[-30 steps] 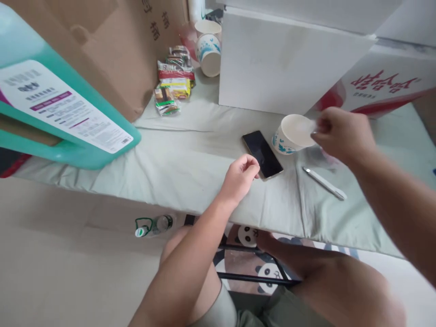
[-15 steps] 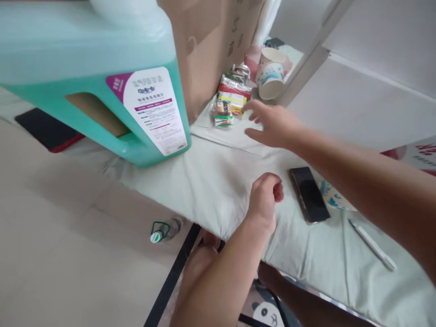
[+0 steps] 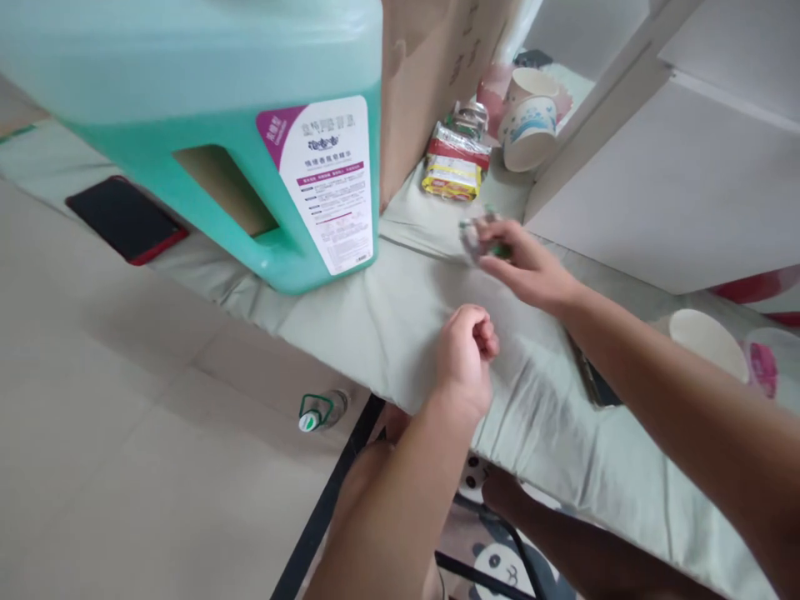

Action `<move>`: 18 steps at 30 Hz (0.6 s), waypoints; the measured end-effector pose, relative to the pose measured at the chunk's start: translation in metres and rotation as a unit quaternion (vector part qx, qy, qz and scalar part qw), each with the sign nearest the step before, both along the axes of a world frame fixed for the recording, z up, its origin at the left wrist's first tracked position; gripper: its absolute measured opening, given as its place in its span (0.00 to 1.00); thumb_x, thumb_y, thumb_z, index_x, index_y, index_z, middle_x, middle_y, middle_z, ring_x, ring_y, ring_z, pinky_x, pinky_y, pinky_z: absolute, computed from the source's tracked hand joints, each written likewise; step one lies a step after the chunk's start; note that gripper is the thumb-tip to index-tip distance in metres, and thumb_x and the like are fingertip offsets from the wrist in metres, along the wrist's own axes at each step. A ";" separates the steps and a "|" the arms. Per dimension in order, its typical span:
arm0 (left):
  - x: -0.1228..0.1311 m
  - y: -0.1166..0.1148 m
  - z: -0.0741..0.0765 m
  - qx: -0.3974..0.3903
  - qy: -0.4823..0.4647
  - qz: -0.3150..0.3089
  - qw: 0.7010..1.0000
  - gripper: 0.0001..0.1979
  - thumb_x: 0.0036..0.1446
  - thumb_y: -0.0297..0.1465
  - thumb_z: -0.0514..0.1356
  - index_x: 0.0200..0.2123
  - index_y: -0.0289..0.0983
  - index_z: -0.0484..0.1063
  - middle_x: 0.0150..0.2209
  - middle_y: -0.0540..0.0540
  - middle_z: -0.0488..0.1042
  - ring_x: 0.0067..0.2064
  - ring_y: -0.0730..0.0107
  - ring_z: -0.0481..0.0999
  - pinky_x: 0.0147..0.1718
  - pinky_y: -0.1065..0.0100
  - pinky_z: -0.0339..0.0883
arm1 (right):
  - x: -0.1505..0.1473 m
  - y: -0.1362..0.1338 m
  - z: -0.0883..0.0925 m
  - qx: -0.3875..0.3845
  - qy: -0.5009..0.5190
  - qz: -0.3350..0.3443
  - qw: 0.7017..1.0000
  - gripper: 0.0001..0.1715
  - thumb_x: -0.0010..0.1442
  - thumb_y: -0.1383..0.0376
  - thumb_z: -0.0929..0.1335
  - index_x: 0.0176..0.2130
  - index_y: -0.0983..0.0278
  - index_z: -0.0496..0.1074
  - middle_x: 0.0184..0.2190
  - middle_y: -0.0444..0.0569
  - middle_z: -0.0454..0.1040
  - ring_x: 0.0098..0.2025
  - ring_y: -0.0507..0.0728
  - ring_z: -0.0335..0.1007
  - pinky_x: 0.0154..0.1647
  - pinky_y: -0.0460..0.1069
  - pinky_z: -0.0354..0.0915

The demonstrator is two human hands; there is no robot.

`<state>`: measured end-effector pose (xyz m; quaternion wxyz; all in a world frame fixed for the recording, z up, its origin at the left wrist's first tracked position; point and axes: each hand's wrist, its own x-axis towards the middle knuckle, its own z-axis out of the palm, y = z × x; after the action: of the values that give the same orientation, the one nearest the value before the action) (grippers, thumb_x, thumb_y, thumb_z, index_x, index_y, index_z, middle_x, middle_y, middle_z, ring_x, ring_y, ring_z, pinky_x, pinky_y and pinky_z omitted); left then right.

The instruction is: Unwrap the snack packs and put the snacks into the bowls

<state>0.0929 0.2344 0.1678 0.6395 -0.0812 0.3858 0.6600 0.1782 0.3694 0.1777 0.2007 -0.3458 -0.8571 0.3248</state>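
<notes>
While right hand [image 3: 522, 260] reached bare half-second ago, its grip now closes narrowly round green-edged snack packet [image 3: 476, 239], blurred, right of green-liquid jug [image 3: 206, 121]; pick-up seems made. Left hand [image 3: 466, 346] loosely fisted, nothing visible inside, also right of jug. Remaining red-and-yellow snack packets [image 3: 456, 171] just right of jug, farther back; paper cup [image 3: 707, 343] well right of jug.
</notes>
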 end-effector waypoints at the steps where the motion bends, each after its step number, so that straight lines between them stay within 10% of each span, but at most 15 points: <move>1: 0.001 -0.001 -0.001 0.009 0.026 -0.009 1.000 0.07 0.52 0.30 0.58 0.24 0.37 0.64 0.24 0.53 0.62 0.25 0.77 0.60 0.26 0.72 0.54 | 0.026 -0.020 0.003 -0.063 0.080 -0.026 0.994 0.16 0.63 0.51 0.66 0.48 0.52 0.66 0.50 0.50 0.73 0.46 0.61 0.73 0.48 0.60 0.72; 5: 0.025 -0.006 0.000 0.111 0.112 -0.176 0.972 0.11 0.52 0.37 0.69 0.37 0.39 0.76 0.42 0.47 0.76 0.43 0.71 0.74 0.40 0.72 0.65 | 0.118 -0.108 0.008 -0.210 0.249 -0.162 0.931 0.17 0.66 0.44 0.59 0.51 0.41 0.66 0.55 0.48 0.73 0.44 0.64 0.77 0.39 0.61 0.73; 8: 0.060 -0.010 0.003 0.206 0.091 -0.344 0.912 0.20 0.51 0.43 0.72 0.43 0.40 0.77 0.41 0.46 0.78 0.37 0.69 0.75 0.33 0.69 0.65 | 0.158 -0.156 -0.007 -0.251 0.238 -0.247 0.905 0.29 0.62 0.40 0.60 0.58 0.43 0.64 0.58 0.54 0.73 0.44 0.67 0.77 0.33 0.60 0.72; 11: 0.094 -0.013 0.001 0.228 0.120 -0.352 0.900 0.22 0.49 0.46 0.73 0.43 0.41 0.75 0.36 0.48 0.77 0.32 0.71 0.74 0.29 0.70 0.66 | 0.184 -0.177 -0.028 -0.248 0.247 -0.272 0.897 0.35 0.63 0.43 0.61 0.66 0.45 0.55 0.58 0.53 0.73 0.42 0.62 0.77 0.33 0.56 0.73; 15: 0.116 -0.019 -0.007 0.189 0.211 -0.290 0.914 0.27 0.45 0.48 0.76 0.43 0.43 0.72 0.37 0.51 0.76 0.32 0.73 0.75 0.32 0.71 0.70 | 0.226 -0.181 -0.040 -0.067 0.145 -0.370 0.915 0.23 0.64 0.53 0.65 0.56 0.55 0.66 0.39 0.50 0.78 0.39 0.61 0.77 0.44 0.58 0.73; 18: 0.120 -0.022 -0.018 0.159 0.335 -0.305 0.877 0.25 0.50 0.51 0.72 0.44 0.45 0.72 0.33 0.52 0.74 0.28 0.74 0.72 0.28 0.71 0.68 | 0.271 -0.172 -0.040 0.100 -0.026 -0.471 0.876 0.15 0.61 0.59 0.65 0.46 0.59 0.73 0.45 0.57 0.79 0.52 0.67 0.74 0.58 0.64 0.67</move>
<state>0.2128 0.2124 0.1503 0.6461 0.3689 0.4725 0.4724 0.4491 0.1970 0.1381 0.3408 -0.6953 -0.6256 0.0949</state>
